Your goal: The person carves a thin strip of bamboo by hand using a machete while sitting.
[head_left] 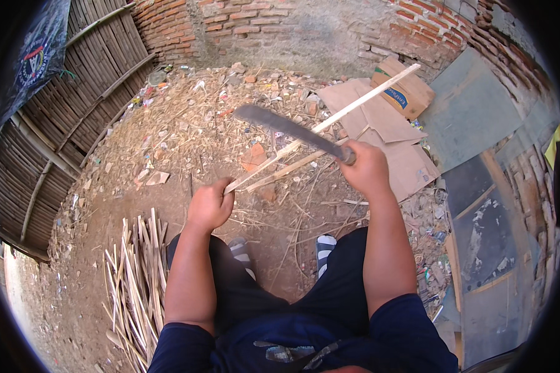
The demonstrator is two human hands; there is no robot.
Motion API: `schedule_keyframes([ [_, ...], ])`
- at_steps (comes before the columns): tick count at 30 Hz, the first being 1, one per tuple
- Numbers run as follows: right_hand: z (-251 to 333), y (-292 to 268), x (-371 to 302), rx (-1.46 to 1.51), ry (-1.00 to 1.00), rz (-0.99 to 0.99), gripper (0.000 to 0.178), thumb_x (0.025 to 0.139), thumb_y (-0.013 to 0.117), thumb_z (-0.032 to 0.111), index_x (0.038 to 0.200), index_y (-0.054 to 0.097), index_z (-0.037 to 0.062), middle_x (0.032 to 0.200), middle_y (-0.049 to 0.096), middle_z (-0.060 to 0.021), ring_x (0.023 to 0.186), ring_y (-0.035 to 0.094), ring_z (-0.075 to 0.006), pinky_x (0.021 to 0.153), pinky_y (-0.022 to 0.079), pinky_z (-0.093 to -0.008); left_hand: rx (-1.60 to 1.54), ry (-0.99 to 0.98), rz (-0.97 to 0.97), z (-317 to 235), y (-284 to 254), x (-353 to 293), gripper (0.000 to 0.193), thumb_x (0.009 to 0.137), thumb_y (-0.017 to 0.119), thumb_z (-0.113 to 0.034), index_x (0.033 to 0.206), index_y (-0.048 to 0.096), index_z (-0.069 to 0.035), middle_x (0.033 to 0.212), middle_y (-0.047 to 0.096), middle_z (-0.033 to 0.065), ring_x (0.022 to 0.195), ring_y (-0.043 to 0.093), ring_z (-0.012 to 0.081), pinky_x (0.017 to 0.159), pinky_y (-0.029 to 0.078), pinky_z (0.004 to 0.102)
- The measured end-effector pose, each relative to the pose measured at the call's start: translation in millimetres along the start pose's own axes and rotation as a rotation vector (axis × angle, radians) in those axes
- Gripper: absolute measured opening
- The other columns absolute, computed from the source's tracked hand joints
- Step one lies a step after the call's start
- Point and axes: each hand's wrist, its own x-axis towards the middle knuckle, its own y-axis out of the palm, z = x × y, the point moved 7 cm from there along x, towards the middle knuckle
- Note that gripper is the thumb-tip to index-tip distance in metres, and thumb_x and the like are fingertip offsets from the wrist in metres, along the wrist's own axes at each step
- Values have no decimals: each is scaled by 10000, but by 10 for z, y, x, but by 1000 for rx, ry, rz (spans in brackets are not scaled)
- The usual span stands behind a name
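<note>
Closed around the near end of a long pale wooden strip is my left hand. The strip slants away to the far right, above the littered ground. My right hand grips the handle of a machete, whose dark, broad blade points to the far left. The blade crosses over the strip about midway; whether they touch I cannot tell. A second, thinner strip runs below the first, between my hands; what supports it is unclear. To the left of my left forearm lies a bundle of similar strips.
Rubble, straw and scraps cover the ground ahead. A bamboo-slat fence stands left, and a brick wall at the back. Flattened cardboard, a cardboard box, a grey sheet and a dark panel lie right.
</note>
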Motion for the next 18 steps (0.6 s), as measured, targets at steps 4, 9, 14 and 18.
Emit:
schedule_keyframes([
  [4,-385,-154,63,66,200,-80,277,847,841,305,996,752,89,856,736,-175,805,727,-377,695,555,-449,10,-1,12,9,2,19,235,954,587,-175,1104,719,-53,879,697,279,866,692,479,755,546,513],
  [9,-94,-71,12,73,94,-75,238,860,819,276,997,755,91,842,728,-172,816,716,-393,712,553,-460,9,16,5,106,33,21,260,938,592,-175,1134,729,-72,874,705,266,853,698,469,753,551,520],
  [14,-155,-148,24,27,74,-84,216,852,810,238,987,749,82,831,723,-174,811,713,-393,705,541,-459,7,54,-57,-49,-71,21,239,951,593,-171,1111,727,-54,844,692,270,825,700,468,715,545,507],
  [18,-330,-144,47,126,215,-74,222,839,815,227,994,749,82,824,724,-174,804,716,-384,707,541,-447,-4,51,-43,-41,-52,28,235,953,588,-170,1103,728,-54,842,692,269,820,700,467,710,546,497],
])
